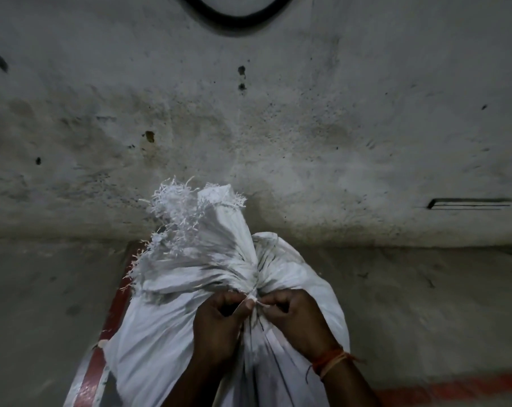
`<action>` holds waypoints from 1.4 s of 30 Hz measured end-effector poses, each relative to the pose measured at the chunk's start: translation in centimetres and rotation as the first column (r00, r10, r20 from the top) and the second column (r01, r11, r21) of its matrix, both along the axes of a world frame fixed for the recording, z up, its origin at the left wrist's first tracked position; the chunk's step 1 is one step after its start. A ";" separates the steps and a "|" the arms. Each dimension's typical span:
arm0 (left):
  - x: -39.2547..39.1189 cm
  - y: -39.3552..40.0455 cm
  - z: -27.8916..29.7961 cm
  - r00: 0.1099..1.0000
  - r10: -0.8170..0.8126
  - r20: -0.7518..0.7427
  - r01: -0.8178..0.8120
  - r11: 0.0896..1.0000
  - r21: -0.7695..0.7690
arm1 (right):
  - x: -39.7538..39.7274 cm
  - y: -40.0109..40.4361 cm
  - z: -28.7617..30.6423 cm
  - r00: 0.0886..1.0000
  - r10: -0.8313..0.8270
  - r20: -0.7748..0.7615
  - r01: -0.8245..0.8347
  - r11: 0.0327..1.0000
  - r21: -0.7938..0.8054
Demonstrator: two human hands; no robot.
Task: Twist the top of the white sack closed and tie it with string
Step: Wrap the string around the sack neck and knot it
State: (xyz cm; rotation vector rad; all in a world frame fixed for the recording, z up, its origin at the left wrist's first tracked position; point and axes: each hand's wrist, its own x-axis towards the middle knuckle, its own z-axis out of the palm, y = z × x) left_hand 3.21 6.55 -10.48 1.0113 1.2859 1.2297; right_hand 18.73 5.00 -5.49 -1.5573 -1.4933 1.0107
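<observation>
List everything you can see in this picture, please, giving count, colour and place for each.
sack: one, white, centre foreground, neck gathered, frayed top standing up
string: one, pale, at the gathered neck, between both hands
wall: one, grey, stained, behind the sack
cable: one, black, looping at the wall's top edge
floor stripes: red and white, bottom left and right
wrist threads: orange, right wrist
left hand: pinching string
right hand: pinching string
</observation>
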 end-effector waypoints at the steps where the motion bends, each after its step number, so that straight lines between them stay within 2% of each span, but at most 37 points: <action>1: 0.0 0.0 0.2 1.000 -0.008 0.014 0.008 1.000 0.002 | 0.0 -0.1 0.1 1.000 -0.012 0.003 0.012 1.000 0.023; 4: -0.2 0.1 0.7 0.999 -0.007 0.052 0.008 1.000 -0.012 | -0.2 -0.4 0.6 0.999 -0.003 0.053 -0.003 0.994 0.107; 8: -0.6 0.0 1.4 0.996 -0.004 0.090 0.007 0.999 -0.034 | 0.7 -0.9 1.2 0.985 0.131 -0.115 -0.125 0.991 0.054; 9: -0.7 0.0 1.5 0.996 0.002 0.085 0.001 0.999 -0.033 | 0.9 -1.0 1.1 0.983 0.139 -0.116 -0.134 0.989 0.056; 15: -1.0 0.2 1.6 0.998 -0.002 -0.059 0.003 0.999 0.032 | 0.9 -0.7 0.4 0.980 0.047 0.192 -0.091 0.969 0.229; 18: -0.9 0.3 1.4 0.987 -0.024 -0.161 0.034 0.998 0.061 | 1.0 -0.6 0.1 0.891 0.027 0.453 -0.182 0.936 0.301; 21: -0.9 0.3 1.3 0.971 -0.038 -0.238 0.059 0.995 0.083 | 0.9 -0.5 -0.3 0.823 0.030 0.567 -0.214 0.941 0.261; 25: -1.0 0.4 1.3 0.958 -0.015 -0.286 0.046 0.994 0.102 | 1.3 -0.5 -0.2 0.828 0.143 0.543 -0.302 0.929 0.215; 27: -0.9 0.3 1.4 0.952 -0.015 -0.305 0.053 0.992 0.116 | 1.3 -0.6 -0.1 0.809 0.150 0.568 -0.327 0.918 0.223; 31: -0.5 0.0 1.5 0.915 0.010 -0.404 0.073 0.979 0.191 | 0.7 -0.5 -0.4 0.785 0.111 0.609 -0.263 0.950 0.166; 42: -0.4 0.0 1.5 0.882 -0.001 -0.472 0.110 0.973 0.203 | 0.3 -0.1 -0.9 0.767 0.059 0.639 -0.191 0.972 0.139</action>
